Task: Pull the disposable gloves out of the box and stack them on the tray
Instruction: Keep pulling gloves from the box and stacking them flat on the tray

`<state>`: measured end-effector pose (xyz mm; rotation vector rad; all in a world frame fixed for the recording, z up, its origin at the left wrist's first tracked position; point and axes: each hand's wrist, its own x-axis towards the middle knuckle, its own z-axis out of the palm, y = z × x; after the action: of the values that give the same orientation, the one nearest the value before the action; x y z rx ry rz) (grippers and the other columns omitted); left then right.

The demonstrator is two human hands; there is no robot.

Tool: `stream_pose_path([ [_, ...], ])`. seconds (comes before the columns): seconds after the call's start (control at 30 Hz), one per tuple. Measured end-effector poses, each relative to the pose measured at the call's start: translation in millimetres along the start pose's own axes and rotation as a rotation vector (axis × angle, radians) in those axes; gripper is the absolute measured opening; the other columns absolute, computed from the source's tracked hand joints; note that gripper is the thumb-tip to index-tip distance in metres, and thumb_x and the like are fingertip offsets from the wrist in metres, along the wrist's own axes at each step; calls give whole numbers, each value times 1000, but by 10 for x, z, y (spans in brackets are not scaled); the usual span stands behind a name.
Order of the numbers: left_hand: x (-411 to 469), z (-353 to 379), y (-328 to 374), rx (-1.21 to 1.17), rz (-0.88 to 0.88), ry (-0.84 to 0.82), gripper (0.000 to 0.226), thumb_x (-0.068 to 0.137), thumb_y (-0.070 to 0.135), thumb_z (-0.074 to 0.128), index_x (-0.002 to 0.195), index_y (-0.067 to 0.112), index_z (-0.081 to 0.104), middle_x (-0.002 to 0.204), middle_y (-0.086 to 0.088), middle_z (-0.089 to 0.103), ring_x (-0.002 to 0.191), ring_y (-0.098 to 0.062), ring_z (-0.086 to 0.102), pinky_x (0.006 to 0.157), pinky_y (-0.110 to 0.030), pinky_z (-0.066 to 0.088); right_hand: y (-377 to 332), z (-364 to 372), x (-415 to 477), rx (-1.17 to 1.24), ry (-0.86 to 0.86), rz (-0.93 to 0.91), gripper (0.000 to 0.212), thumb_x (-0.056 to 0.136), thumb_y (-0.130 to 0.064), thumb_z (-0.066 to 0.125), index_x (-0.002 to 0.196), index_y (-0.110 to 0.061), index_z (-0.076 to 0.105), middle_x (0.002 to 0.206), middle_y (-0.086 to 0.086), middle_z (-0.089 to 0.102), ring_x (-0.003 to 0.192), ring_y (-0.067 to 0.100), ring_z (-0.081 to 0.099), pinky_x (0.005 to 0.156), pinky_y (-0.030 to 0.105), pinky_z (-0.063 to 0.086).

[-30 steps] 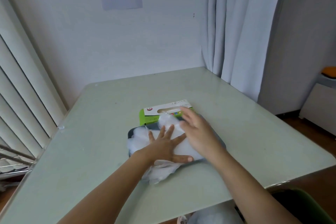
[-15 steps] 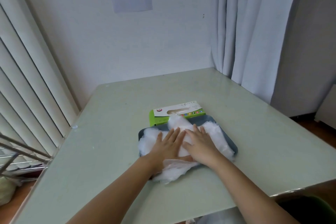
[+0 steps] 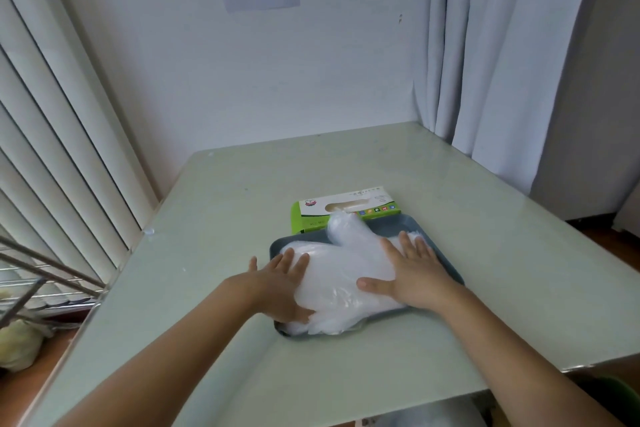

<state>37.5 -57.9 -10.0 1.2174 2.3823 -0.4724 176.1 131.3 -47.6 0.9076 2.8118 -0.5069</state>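
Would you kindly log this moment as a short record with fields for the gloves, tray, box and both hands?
gloves: clear pile on the tray, near edge spilling over the rim
tray: dark blue-grey, on the table
box: green and white, just behind the tray
left hand: flat on the pile's left side
right hand: flat on the pile's right side

One tray (image 3: 446,265) sat on the one table (image 3: 214,218), with one box (image 3: 313,215) touching the tray's far edge. One heap of gloves (image 3: 346,274) lay in the tray; the gloves themselves could not be counted. Two hands pressed on that heap, the left (image 3: 282,282) and the right (image 3: 414,272).
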Motion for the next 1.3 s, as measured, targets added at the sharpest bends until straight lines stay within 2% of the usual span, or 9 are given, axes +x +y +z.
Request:
stream_pose_path([
  [0.07,-9,-52,-35,-8,9,-33,101,88,63,48,150,24,-22,159,-3,-23,149,-21,-11,118,-53,-6,37,-61,2,4,-30,-26,107,74,-81,46,153,-29,-3,160,7,-15,146,26,-17,118,38,-1],
  [0.13,-14,-144,-87,-26,11,-60,103,83,72,48,152,29,-13,161,2,-13,149,-21,-3,116,-53,-8,64,-206,22,7,-58,-42,98,75,-72,56,152,-26,16,159,5,11,147,24,9,116,35,19],
  [0.23,-37,-380,-160,-101,13,-29,85,83,76,43,152,37,13,160,11,16,148,-15,12,118,-50,-6,41,-569,95,-59,-61,-56,57,80,-60,63,120,-21,53,127,0,55,108,16,52,82,25,43],
  [0.43,209,-684,-296,-445,20,374,58,89,61,49,141,35,42,149,8,41,137,-17,35,117,-45,18,-233,-1055,410,-71,182,-114,43,85,-45,63,118,-17,59,117,2,59,106,22,55,88,33,46],
  [0.57,568,-724,-369,-587,-6,488,50,93,55,47,135,29,49,141,4,50,129,-21,43,111,-39,30,-366,-1127,877,-50,234,-268,24,91,-19,57,113,-21,64,114,-2,57,95,16,52,79,27,41],
  [0.77,972,-743,-444,-682,44,478,47,96,41,52,140,27,46,147,5,43,131,-14,42,100,-22,31,-413,-911,1408,-96,68,-552,23,93,-14,56,103,-22,75,129,-3,52,121,13,46,99,27,37],
  [0.9,1132,-624,-403,-625,149,317,69,93,45,57,151,33,23,160,12,10,148,-7,6,116,-28,10,-350,-766,1621,-149,26,-662,23,91,-17,61,111,-22,72,139,-1,45,130,12,34,104,31,35],
  [1.07,1272,-484,-412,-685,198,299,83,90,53,55,154,31,7,160,15,-7,146,-4,-12,118,-30,2,-289,-651,1779,-27,139,-718,10,87,-20,67,87,-17,77,123,-6,55,113,5,42,94,28,40],
  [1.3,1321,-407,-406,-662,224,316,82,92,51,52,154,32,2,160,13,-12,146,-7,-15,117,-28,-2,-167,-584,1745,415,180,-658,7,84,-12,71,82,-13,77,101,-13,60,86,-1,57,78,9,40],
])
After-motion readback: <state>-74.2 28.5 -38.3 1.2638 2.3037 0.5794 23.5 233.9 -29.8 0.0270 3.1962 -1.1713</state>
